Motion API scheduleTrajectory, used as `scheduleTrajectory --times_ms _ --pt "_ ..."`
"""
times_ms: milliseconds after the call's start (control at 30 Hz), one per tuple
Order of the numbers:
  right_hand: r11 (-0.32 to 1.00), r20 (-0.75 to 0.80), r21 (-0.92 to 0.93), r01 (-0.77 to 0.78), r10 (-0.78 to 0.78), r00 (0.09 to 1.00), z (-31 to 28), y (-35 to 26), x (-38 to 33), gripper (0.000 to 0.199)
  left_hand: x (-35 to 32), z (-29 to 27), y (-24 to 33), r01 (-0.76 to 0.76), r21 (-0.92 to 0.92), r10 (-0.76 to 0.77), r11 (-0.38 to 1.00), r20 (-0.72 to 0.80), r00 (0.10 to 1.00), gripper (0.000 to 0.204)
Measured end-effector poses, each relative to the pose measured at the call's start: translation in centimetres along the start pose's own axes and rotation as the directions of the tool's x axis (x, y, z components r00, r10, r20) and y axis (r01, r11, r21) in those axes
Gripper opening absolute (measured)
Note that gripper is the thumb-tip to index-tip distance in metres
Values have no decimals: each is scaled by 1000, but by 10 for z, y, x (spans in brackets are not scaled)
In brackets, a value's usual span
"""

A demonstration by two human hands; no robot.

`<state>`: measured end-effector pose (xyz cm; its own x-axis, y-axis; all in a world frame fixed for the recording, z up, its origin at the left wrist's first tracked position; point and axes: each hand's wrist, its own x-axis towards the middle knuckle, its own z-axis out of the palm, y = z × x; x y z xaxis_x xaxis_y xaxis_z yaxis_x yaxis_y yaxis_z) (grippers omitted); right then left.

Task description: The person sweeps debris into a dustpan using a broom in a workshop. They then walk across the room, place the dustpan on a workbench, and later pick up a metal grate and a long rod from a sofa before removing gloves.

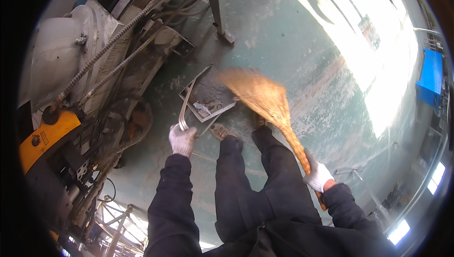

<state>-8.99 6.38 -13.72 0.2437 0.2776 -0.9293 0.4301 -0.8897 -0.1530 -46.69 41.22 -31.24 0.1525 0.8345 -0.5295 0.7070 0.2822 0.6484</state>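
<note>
My left hand (182,140), in a pale work glove, is closed around the bent metal handle of a dustpan (219,113). Grey dust and some crumpled light scraps (202,109) lie in the pan, which rests on the floor just ahead of my shoes. In my right hand (318,176), also gloved, is the handle of a straw broom (267,97). Its fanned bristles, smeared by motion, reach to the right side of the pan and cover part of its edge.
On the left stands heavy machinery (56,53) with ribbed hoses (113,39) and a yellow part (52,136). A grey metal post (216,1) meets the worn green floor (307,72) ahead. A blue panel (429,75) is at the far right, where sunlight streaks the floor.
</note>
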Motion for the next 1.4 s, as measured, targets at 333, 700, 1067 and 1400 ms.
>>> scheduleTrajectory --times_ms 333,700,1067,1400 --pt "798 -56 481 -363 441 896 -33 69 -36 113 -80 -10 13 283 -372 -320 884 -42 946 17" --pt "923 -60 305 -234 264 963 -73 47 -46 111 -212 -26 37 234 -621 -352 748 -72 933 10" --pt "983 -233 -160 95 -131 964 -41 -35 -17 102 -199 -18 -36 251 -578 -434 777 -202 878 14" --pt "873 -228 -405 274 -386 894 -29 -169 163 73 -154 7 -136 332 -297 -416 895 -293 861 33"
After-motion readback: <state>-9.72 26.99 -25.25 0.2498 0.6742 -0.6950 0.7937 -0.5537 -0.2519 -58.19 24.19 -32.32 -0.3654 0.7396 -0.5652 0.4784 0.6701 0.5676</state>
